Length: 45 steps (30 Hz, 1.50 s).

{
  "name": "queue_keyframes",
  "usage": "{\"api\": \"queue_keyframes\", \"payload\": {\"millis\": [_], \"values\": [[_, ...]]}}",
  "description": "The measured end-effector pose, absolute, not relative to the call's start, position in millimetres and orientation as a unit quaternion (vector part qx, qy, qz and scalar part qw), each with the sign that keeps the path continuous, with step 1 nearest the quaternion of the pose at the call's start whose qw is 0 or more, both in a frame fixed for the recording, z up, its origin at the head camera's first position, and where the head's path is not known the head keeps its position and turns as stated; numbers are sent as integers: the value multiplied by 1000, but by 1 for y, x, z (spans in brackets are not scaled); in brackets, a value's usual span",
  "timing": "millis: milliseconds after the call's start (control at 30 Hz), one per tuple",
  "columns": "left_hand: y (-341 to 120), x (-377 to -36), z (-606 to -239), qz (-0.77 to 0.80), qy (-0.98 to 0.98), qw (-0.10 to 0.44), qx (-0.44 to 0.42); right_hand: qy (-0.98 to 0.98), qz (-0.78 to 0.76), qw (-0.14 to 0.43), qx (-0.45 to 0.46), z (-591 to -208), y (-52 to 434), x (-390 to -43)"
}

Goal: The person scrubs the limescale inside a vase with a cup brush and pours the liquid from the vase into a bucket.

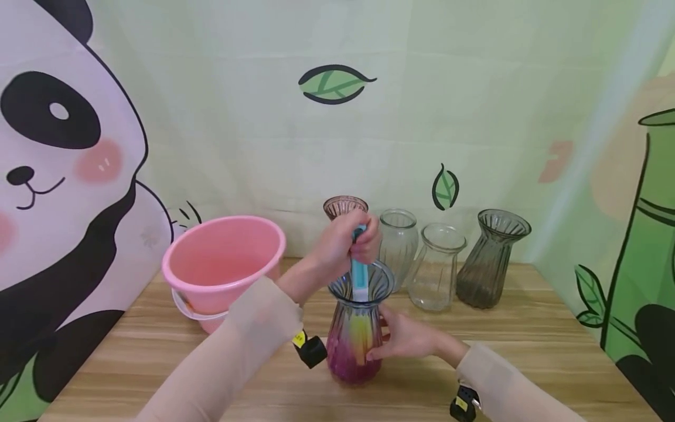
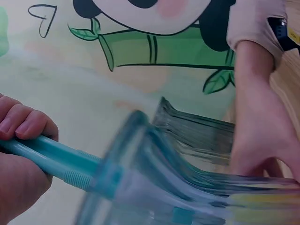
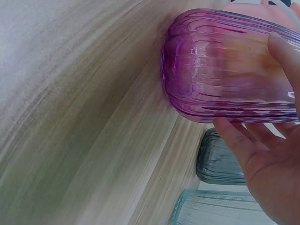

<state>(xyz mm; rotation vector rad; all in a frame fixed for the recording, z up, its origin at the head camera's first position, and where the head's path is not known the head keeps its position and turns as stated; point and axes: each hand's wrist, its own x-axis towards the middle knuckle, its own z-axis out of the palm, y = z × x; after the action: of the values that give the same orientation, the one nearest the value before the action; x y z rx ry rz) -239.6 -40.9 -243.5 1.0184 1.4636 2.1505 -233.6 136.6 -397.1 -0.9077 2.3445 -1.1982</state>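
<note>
A ribbed glass vase (image 1: 352,346) with a blue rim and a purple base stands on the wooden table (image 1: 527,351) at the centre. My left hand (image 1: 345,243) grips the top of a teal brush handle (image 1: 360,275) that goes down through the vase's mouth. In the left wrist view the fingers (image 2: 21,124) curl round the handle (image 2: 56,159) just above the rim (image 2: 140,154). My right hand (image 1: 403,337) holds the vase's right side, fingers wrapped on the glass. The right wrist view shows the purple body (image 3: 220,70) in that hand (image 3: 272,159). The brush's head is hidden inside.
A pink bucket (image 1: 224,261) stands at the left rear. Behind the held vase are a brownish vase (image 1: 344,205), two clear vases (image 1: 398,246) (image 1: 436,266) and a grey ribbed vase (image 1: 491,258). A printed panda backdrop closes off the back and sides.
</note>
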Motion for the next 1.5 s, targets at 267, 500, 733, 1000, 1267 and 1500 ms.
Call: {"api": "queue_keyframes", "payload": {"millis": [267, 500, 733, 1000, 1267, 1500], "values": [[-40, -243, -273, 727, 549, 226, 345, 842, -399, 155, -328, -399, 136, -232], [-40, -242, -272, 713, 560, 233, 351, 827, -384, 196, -361, -389, 138, -236], [-39, -243, -271, 721, 546, 232, 357, 824, -383, 214, -357, -385, 141, -241], [-41, -241, -253, 734, 534, 206, 366, 803, -433, 225, -342, -391, 139, -242], [-46, -237, -188, 743, 528, 155, 382, 816, -422, 214, -333, -389, 135, -238], [-46, -234, -178, 750, 525, 140, 378, 812, -438, 211, -321, -391, 134, -235]]}}
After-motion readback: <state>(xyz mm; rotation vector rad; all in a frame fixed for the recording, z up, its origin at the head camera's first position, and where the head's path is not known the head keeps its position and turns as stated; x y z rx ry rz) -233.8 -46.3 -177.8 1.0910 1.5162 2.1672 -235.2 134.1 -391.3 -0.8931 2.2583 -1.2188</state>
